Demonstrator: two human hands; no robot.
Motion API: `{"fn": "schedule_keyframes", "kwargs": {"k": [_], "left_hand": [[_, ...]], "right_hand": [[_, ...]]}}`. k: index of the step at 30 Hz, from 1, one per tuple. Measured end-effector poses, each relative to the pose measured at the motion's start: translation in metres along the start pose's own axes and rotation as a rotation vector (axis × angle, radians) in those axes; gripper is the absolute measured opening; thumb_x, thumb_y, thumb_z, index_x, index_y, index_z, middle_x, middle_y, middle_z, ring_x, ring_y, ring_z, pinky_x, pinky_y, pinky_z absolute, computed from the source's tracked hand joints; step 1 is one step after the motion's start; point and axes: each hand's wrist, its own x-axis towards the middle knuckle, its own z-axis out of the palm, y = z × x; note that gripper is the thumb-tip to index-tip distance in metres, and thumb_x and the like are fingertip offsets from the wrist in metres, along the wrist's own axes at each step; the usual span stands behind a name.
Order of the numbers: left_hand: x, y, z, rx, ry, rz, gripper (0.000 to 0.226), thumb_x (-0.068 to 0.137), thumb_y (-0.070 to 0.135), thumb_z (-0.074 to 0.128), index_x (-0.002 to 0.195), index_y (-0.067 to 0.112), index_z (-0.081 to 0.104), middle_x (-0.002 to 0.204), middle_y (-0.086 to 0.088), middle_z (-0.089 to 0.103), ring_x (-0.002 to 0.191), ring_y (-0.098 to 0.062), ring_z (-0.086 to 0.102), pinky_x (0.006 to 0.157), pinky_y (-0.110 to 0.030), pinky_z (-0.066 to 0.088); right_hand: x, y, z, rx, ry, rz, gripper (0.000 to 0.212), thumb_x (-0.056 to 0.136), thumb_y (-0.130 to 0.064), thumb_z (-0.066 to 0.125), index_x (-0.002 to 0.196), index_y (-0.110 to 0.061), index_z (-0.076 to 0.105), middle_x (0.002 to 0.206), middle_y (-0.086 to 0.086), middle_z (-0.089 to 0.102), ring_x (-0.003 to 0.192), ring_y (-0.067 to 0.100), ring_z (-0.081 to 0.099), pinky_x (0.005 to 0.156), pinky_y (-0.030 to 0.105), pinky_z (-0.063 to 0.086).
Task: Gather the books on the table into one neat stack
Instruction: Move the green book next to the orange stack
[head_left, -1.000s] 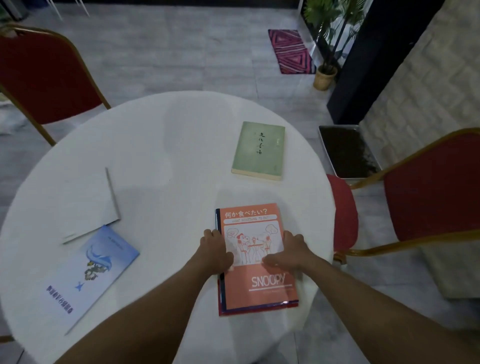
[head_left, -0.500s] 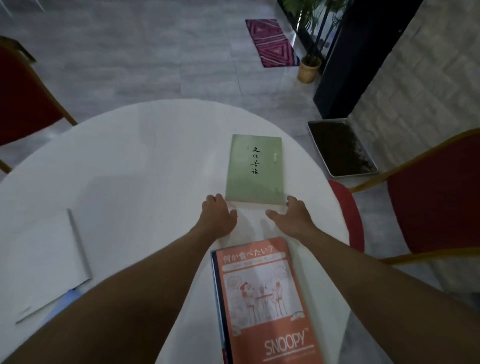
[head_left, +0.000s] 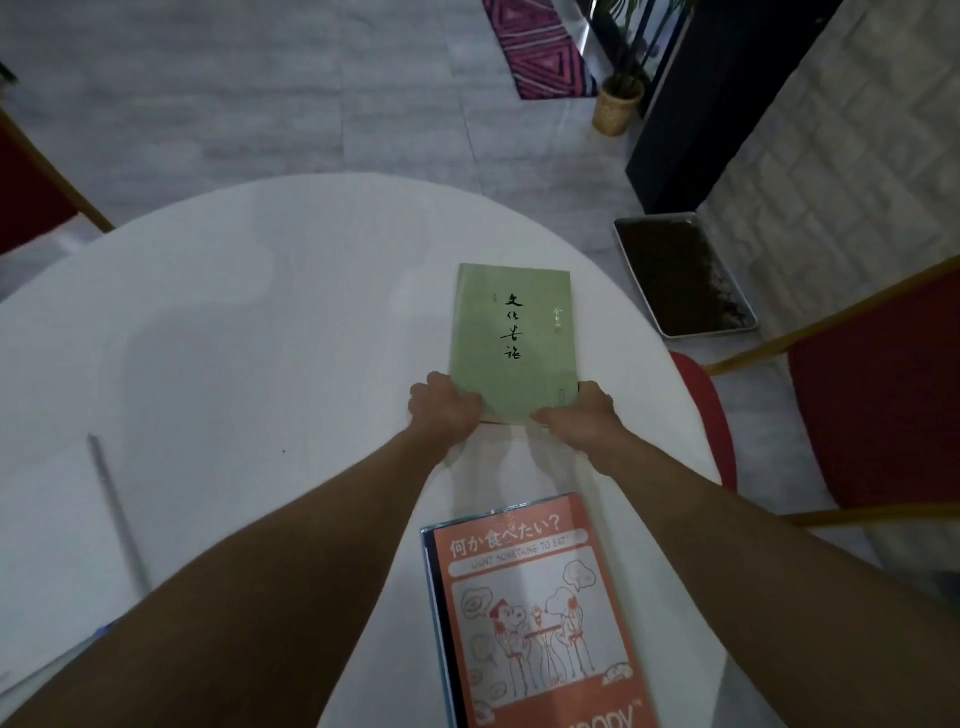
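The slim pale-green paperback book (head_left: 514, 338) lies flat on the round white worktop (head_left: 260, 338), beyond the orange cartoon-cover notebook (head_left: 535, 613) that sits nearer the person. The left hand (head_left: 444, 408) grips its near left corner and the right hand (head_left: 576, 415) its near right corner, fingers curled over the edges. The book looks light, with a soft cover likely to flex and smooth enough to slide. Holding both corners should keep it level when it is lifted.
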Motion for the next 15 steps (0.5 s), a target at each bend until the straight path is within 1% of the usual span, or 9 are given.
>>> {"fn": "schedule_keyframes", "kwargs": {"k": [4,6,7,8,9,10,11,13,15], "left_hand": [[-0.004,-0.008,-0.015,-0.241,-0.111,-0.031,0.044,0.082,0.01,0.06,0.122,-0.001,0.048,0.119,-0.015,0.056,0.106,-0.03,0.059,0.086,-0.037,0.054],[-0.013,-0.012,-0.022,-0.323,-0.156,-0.019,0.029,0.085,0.001,0.058,0.112,-0.002,0.049,0.112,-0.014,0.058,0.097,-0.026,0.061,0.083,-0.035,0.055],[-0.019,-0.015,-0.026,-0.366,-0.171,-0.024,0.025,0.086,-0.001,0.057,0.109,0.0,0.048,0.112,-0.015,0.057,0.097,-0.025,0.061,0.085,-0.037,0.055],[-0.025,-0.018,-0.029,-0.405,-0.18,-0.032,0.026,0.087,-0.001,0.055,0.11,0.001,0.045,0.115,-0.015,0.055,0.101,-0.027,0.06,0.091,-0.042,0.055],[-0.031,-0.02,-0.033,-0.433,-0.183,-0.033,0.03,0.087,-0.001,0.054,0.115,0.0,0.042,0.119,-0.017,0.053,0.108,-0.031,0.059,0.096,-0.046,0.053],[-0.037,-0.022,-0.038,-0.446,-0.188,-0.03,0.035,0.087,-0.001,0.052,0.12,-0.004,0.041,0.123,-0.019,0.052,0.114,-0.034,0.057,0.1,-0.05,0.05],[-0.043,-0.024,-0.042,-0.456,-0.203,-0.024,0.038,0.088,-0.001,0.05,0.124,-0.008,0.04,0.127,-0.022,0.051,0.117,-0.035,0.055,0.101,-0.051,0.049],[-0.056,-0.03,-0.053,-0.5,-0.244,-0.02,0.037,0.09,-0.004,0.046,0.126,-0.013,0.044,0.128,-0.024,0.054,0.119,-0.035,0.056,0.102,-0.046,0.05],[-0.073,-0.037,-0.066,-0.585,-0.286,-0.011,0.035,0.092,-0.006,0.042,0.125,-0.015,0.05,0.126,-0.023,0.06,0.118,-0.034,0.059,0.1,-0.038,0.051]], "right_hand": [[-0.004,0.0,-0.003,0.044,-0.115,0.058,0.05,0.068,-0.016,0.084,0.114,-0.003,0.07,0.114,0.013,0.071,0.103,0.027,0.07,0.086,0.036,0.061],[-0.009,-0.004,-0.003,0.127,-0.134,0.079,0.035,0.069,-0.013,0.083,0.1,-0.005,0.072,0.101,0.009,0.075,0.088,0.021,0.072,0.067,0.03,0.058],[-0.013,-0.007,-0.003,0.168,-0.137,0.09,0.027,0.07,-0.014,0.083,0.094,-0.007,0.071,0.094,0.007,0.075,0.079,0.018,0.071,0.057,0.026,0.055],[-0.017,-0.01,-0.002,0.203,-0.147,0.095,0.026,0.072,-0.015,0.084,0.092,-0.008,0.068,0.09,0.006,0.074,0.076,0.017,0.071,0.052,0.025,0.054],[-0.021,-0.013,-0.001,0.234,-0.167,0.102,0.032,0.073,-0.016,0.085,0.096,-0.008,0.066,0.093,0.007,0.073,0.079,0.02,0.072,0.052,0.027,0.057],[-0.026,-0.017,0.001,0.272,-0.187,0.113,0.04,0.073,-0.017,0.086,0.104,-0.005,0.063,0.099,0.01,0.073,0.085,0.025,0.073,0.057,0.032,0.061],[-0.031,-0.021,0.003,0.302,-0.204,0.126,0.048,0.074,-0.017,0.087,0.111,-0.003,0.06,0.104,0.013,0.072,0.089,0.029,0.074,0.06,0.035,0.062],[-0.044,-0.029,0.006,0.351,-0.244,0.129,0.056,0.075,-0.016,0.087,0.12,0.0,0.058,0.109,0.017,0.073,0.089,0.032,0.075,0.06,0.034,0.061],[-0.057,-0.035,0.009,0.39,-0.29,0.102,0.061,0.076,-0.013,0.087,0.126,0.003,0.057,0.112,0.018,0.073,0.091,0.033,0.076,0.065,0.035,0.062]]}}
